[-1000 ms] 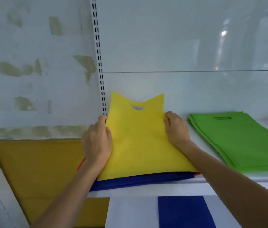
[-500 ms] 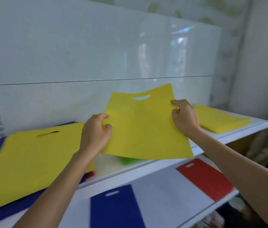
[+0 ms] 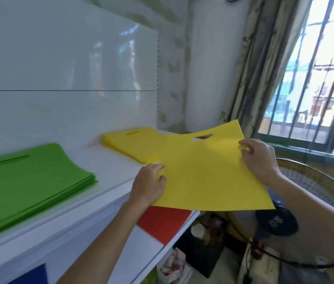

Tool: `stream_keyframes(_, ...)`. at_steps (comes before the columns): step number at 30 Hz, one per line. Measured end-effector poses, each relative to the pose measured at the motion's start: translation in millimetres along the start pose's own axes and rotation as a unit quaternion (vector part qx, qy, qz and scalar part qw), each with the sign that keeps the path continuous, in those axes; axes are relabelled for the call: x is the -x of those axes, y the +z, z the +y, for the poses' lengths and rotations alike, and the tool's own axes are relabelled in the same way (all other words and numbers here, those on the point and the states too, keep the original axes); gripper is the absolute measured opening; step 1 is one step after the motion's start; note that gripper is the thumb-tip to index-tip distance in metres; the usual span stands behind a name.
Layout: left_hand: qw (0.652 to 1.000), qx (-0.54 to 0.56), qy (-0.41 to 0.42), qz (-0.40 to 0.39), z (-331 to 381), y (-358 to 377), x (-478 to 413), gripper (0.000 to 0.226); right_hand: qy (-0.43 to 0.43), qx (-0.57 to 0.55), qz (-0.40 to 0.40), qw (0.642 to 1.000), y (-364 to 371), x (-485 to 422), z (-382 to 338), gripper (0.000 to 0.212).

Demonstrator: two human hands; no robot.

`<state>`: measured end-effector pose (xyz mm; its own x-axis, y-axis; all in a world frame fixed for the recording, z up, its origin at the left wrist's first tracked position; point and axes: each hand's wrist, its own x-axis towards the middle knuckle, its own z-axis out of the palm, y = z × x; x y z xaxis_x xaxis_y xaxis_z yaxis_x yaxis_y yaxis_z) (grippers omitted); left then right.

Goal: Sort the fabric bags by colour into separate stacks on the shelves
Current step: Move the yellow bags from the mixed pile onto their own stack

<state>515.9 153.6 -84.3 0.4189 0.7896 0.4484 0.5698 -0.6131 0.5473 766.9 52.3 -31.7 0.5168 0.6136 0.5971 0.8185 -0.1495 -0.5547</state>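
Both hands grip one flat yellow fabric bag with a cut-out handle (image 3: 207,173): the left hand (image 3: 148,184) pinches its left edge, fingers curled round it, and the right hand (image 3: 257,158) pinches the right edge near the handle slot. The bag hangs level past the white upper shelf (image 3: 108,177) front edge, near the yellow bag stack (image 3: 133,142). Bare shelf lies between that stack and the green bag stack (image 3: 28,177); a red bag (image 3: 163,223) lies on the lower shelf.

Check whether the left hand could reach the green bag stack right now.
Probably, once free: only bare shelf lies between the left hand and the green bag stack, but it grips the yellow bag.
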Motion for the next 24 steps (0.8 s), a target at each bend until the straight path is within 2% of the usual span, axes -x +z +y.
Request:
stream_keyframes(6,0.998,-0.015,0.04,-0.048,10,49,-59,0.046,0.037,0.024,0.012,0.999,9,-34,51,0.035)
stream_keyframes(12,0.998,-0.011,0.058,-0.028,2,57,-133,0.045,0.057,0.028,0.013,0.998,40,-99,63,0.037)
stream_keyframes(18,0.999,-0.024,0.023,0.0,-28,50,-176,0.044,0.048,0.017,-0.028,0.998,99,-151,58,0.039)
stream_keyframes(24,0.993,-0.07,-0.062,0.073,-68,28,-194,0.044,-0.019,-0.036,-0.092,0.995,178,-201,27,0.042)
